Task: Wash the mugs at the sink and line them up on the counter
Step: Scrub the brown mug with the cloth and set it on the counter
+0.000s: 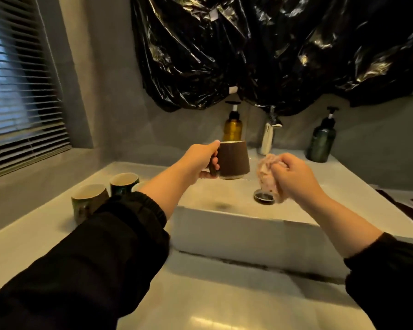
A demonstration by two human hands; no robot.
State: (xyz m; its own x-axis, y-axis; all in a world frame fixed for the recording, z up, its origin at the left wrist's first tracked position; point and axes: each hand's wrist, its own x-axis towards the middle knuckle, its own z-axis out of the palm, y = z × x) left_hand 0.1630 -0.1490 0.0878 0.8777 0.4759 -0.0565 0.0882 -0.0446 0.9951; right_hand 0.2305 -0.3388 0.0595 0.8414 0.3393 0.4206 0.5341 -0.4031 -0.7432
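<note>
- Head view, left side: the left hand (197,163) is closed around the handle of a brown mug (233,160), thumb on top by the rim, holding it upright in the air above the white sink (236,232).
- Head view, right side: the right hand (293,176) is clenched around a bunched pinkish cloth (268,173), which hangs just over the drain (264,196); mug and cloth are near each other but apart.
- Head view, surface: two more mugs stand upright on the pale surface (34,241) left of the sink, a dark green mug (123,183) behind and an olive mug (87,202) in front (the left sleeve (93,258) covers part of it). A third pale rim just beside the green one is mostly hidden by the forearm.
- Head view, back: an amber pump bottle (233,126), a faucet (270,134) and a dark green pump bottle (321,141) stand behind the sink, under crumpled black plastic sheeting (272,48); window blinds (17,86) fill the far left.
</note>
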